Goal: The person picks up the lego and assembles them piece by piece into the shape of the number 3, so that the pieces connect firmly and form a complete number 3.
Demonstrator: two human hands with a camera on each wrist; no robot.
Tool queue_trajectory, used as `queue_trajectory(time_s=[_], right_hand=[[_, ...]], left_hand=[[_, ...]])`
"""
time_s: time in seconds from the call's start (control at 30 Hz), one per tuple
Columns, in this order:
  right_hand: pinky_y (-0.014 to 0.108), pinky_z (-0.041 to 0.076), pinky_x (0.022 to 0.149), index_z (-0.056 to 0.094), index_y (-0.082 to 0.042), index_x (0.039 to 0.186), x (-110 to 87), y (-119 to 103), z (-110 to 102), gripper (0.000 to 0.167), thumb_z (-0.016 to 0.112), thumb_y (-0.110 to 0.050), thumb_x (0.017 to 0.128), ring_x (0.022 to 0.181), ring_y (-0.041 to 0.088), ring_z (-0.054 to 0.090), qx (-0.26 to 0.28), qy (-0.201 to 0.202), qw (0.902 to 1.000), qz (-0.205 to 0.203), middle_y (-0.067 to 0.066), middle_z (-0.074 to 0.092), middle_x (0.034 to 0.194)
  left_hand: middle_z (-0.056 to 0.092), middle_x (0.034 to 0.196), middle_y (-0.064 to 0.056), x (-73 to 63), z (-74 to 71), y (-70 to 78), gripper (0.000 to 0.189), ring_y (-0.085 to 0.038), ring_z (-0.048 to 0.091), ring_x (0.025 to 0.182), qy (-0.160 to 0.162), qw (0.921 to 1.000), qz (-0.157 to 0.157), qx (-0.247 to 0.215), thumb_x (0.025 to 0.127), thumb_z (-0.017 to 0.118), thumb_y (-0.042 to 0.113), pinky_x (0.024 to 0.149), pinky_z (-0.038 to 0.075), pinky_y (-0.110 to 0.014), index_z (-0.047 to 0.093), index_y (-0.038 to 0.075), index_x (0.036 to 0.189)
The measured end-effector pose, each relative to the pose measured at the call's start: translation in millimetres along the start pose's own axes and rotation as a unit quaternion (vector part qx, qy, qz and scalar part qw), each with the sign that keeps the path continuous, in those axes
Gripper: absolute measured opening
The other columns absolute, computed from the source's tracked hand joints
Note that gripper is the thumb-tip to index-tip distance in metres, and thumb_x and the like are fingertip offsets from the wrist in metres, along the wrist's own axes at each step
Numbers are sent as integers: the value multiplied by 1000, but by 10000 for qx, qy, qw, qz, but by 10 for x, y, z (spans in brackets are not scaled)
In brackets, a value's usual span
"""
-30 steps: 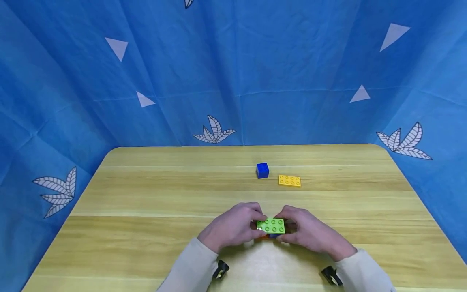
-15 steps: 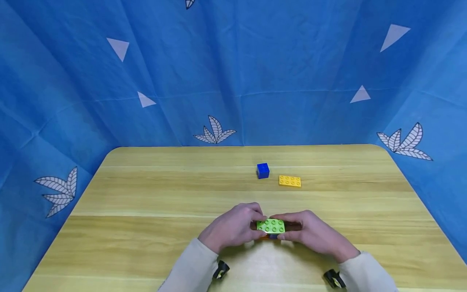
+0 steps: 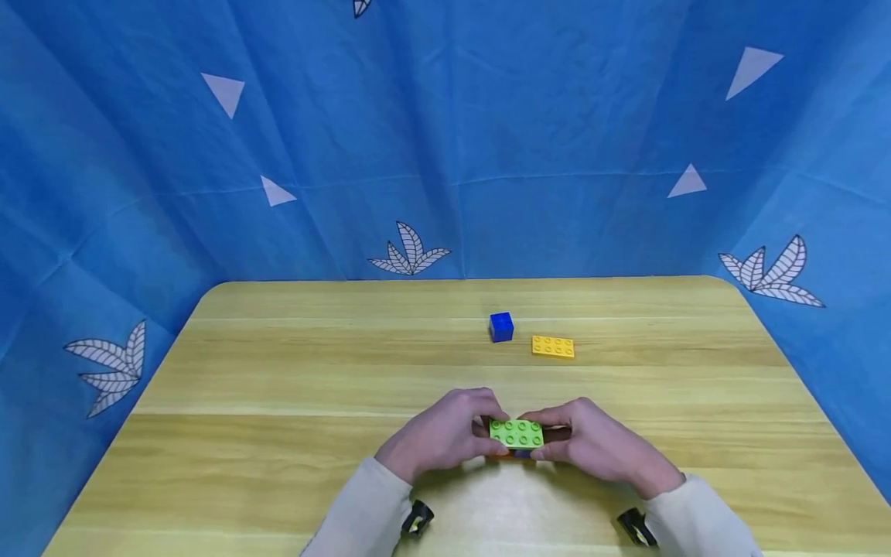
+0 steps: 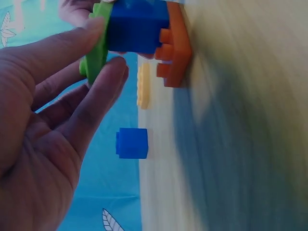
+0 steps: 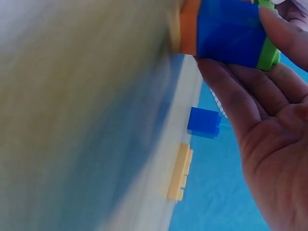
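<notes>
A flat lime-green brick (image 3: 516, 435) tops a stack, with a taller blue brick (image 4: 138, 26) in the middle and a flat orange brick (image 4: 177, 48) at the bottom. Seen from the left wrist, green and orange both stick out past the blue one on the left hand's side. My left hand (image 3: 445, 435) pinches the green brick's left end between thumb and fingers. From the right, my right hand (image 3: 600, 447) grips the stack, its thumb against the blue and green bricks and its fingers along the far side. Fingertips partly hide the blue and orange bricks in the head view.
Farther back on the wooden table (image 3: 292, 371) stand a small blue cube-shaped brick (image 3: 501, 327) and a flat yellow brick (image 3: 553, 346), the yellow one slightly right and nearer. A blue patterned cloth (image 3: 557, 155) hangs behind and beside the table.
My right hand has shifted slightly right and its index finger has straightened somewhat along the stack's far side. My left hand and the stack have stayed nearly in place.
</notes>
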State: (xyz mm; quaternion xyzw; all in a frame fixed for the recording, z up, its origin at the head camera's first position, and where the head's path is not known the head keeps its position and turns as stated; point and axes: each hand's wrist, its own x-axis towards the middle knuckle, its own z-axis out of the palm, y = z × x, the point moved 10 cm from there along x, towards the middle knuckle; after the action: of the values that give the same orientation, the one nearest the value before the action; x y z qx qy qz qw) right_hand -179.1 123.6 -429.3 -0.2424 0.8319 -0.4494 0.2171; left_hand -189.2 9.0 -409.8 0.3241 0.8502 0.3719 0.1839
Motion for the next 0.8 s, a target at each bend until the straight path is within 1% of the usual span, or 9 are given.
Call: queue_trajectory(time_s=[0.07,0.13,0.27,0.4,0.5,0.57,0.7,0.8], right_hand=[[28,54,76,68,-15,125,-8,8,8,39,74,-23,88,91,15,65,107,-15,9999,14,-8,70,109],[28,54,76,68,-14,126,-19,25,17,39,73,-22,88,91,16,66,217,-32,9997,47,-7,70,108],[30,55,73,67,-14,126,-32,39,26,38,73,-21,89,90,17,66,351,-48,9994,41,-6,69,107],[29,55,72,68,-18,124,-25,29,35,35,72,-19,89,88,17,65,326,-72,9994,-6,-7,69,106],[29,55,72,69,-22,121,-17,11,42,33,72,-18,89,87,16,64,308,-75,9995,-48,-8,69,105],[29,55,71,69,-24,120,-10,3,49,32,72,-18,89,86,16,63,354,-85,9993,-52,-8,69,105],[29,55,72,69,-20,121,6,6,51,32,72,-18,89,87,16,64,347,-82,9994,-34,-8,69,105],[28,55,75,68,-16,123,14,18,42,34,73,-18,89,90,15,64,246,-45,9997,-8,-8,69,107]], left_hand=[[60,93,12,0,0,-15,30,1,59,80,18,9997,-27,-229,82,81,14,72,50,-14,73,8,110],[60,93,12,5,1,-24,29,0,60,80,27,9993,-30,-360,82,81,14,72,51,-15,73,8,109],[61,93,12,7,6,-30,30,0,60,79,17,9990,-69,-449,81,82,15,72,51,-15,72,8,109],[61,92,13,4,12,-62,32,0,59,79,27,9990,-89,-439,81,82,17,72,50,-16,72,9,110],[62,91,15,0,15,-104,32,1,59,79,37,9990,-127,-438,81,82,21,73,50,-18,72,12,110],[64,93,15,-4,14,-137,34,1,61,81,17,9983,-217,-544,82,82,26,75,51,-20,72,13,112],[65,98,12,3,-50,-189,36,-2,63,86,59,9955,-347,-885,85,79,35,78,52,-22,71,12,111],[65,99,10,21,-160,-227,35,-6,62,91,301,9929,-257,-1125,89,74,37,82,52,-23,70,10,111]])
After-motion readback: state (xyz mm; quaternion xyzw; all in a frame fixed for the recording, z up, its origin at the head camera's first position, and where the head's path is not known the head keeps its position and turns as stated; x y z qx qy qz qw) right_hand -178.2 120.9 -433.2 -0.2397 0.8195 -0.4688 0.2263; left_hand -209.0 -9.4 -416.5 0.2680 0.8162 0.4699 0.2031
